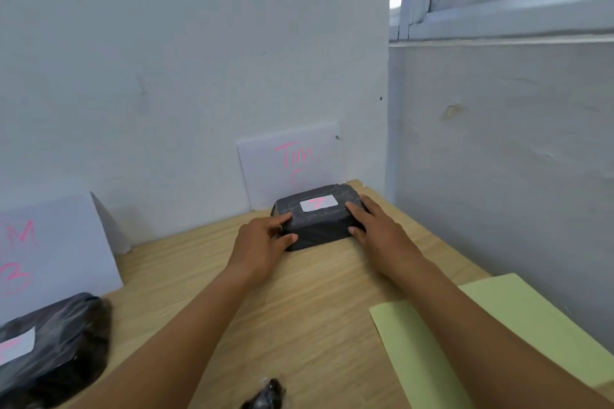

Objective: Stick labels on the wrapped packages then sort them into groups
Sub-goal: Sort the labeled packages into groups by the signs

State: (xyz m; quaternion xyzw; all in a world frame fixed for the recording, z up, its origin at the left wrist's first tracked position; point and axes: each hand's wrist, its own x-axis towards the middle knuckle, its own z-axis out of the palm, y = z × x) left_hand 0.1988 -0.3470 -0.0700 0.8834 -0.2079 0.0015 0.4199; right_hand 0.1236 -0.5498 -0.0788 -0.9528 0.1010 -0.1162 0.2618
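Note:
A black wrapped package [320, 226] rests on the wooden table [299, 302] in the far corner, below a white paper sign [292, 163] with pink writing on the wall. A white label [318, 203] with a pink mark is stuck on its top. My left hand [265, 242] grips its left end and my right hand [372, 226] grips its right end. A second black wrapped package [56, 342] with a white label [16, 345] lies at the near left, in front of another white sign [50, 249] with pink writing.
A light green sheet of paper [498, 335] lies on the table at the near right, partly under my right forearm. A small piece of black wrap [265, 395] shows at the bottom edge. Walls close the table at the back and right.

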